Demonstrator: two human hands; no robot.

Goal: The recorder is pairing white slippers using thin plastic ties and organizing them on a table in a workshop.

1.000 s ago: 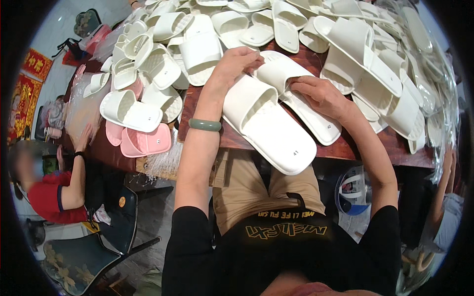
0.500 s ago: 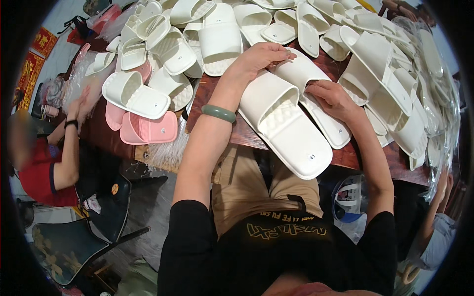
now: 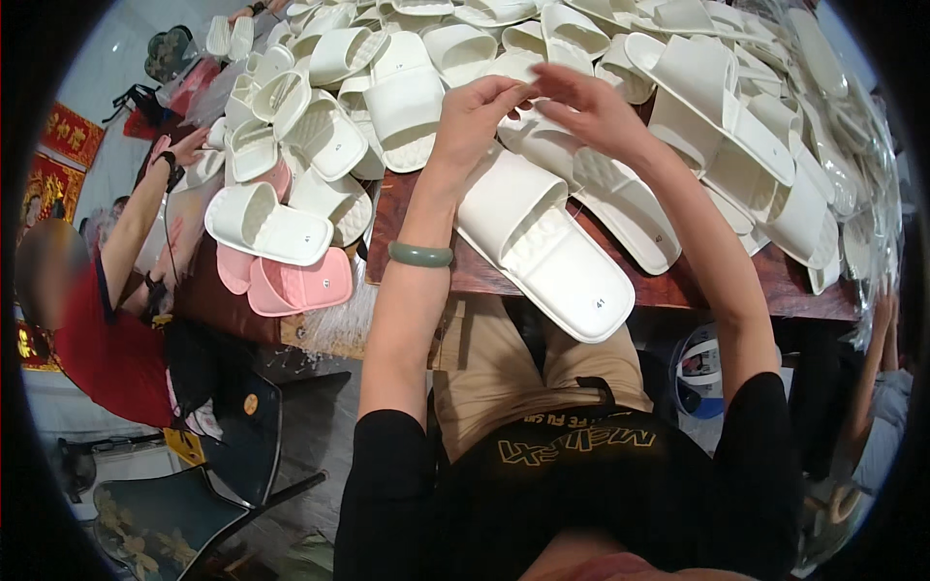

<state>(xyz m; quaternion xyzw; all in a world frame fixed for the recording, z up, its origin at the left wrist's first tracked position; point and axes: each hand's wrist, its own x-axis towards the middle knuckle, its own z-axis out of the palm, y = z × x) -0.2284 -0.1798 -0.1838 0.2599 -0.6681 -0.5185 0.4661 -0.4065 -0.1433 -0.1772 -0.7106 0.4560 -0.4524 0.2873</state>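
Two white slide slippers lie side by side in front of me, heels toward me. The nearer slipper (image 3: 579, 289) juts over the table's front edge; the other slipper (image 3: 630, 208) lies to its right, partly behind my right forearm. Above their toe ends my left hand (image 3: 481, 114) is closed in a pinch. What its fingertips hold, if anything, is too small to make out. Close to those fingertips is my right hand (image 3: 593, 108), its fingers stretched out and slightly blurred, with nothing seen in it. A green bangle (image 3: 420, 255) circles my left wrist.
White slippers (image 3: 402, 102) heap across the back of the reddish-brown table (image 3: 392, 208). More slippers (image 3: 746, 145) pile at right beside clear plastic wrap (image 3: 877, 242). A pink slipper (image 3: 302, 283) sits at left. A person in red (image 3: 111, 363) reaches toward the heap near a chair (image 3: 170, 518).
My right hand has let go of the right slipper's strap and moved up and left beside my left hand. The person at left has stretched an arm toward the heap.
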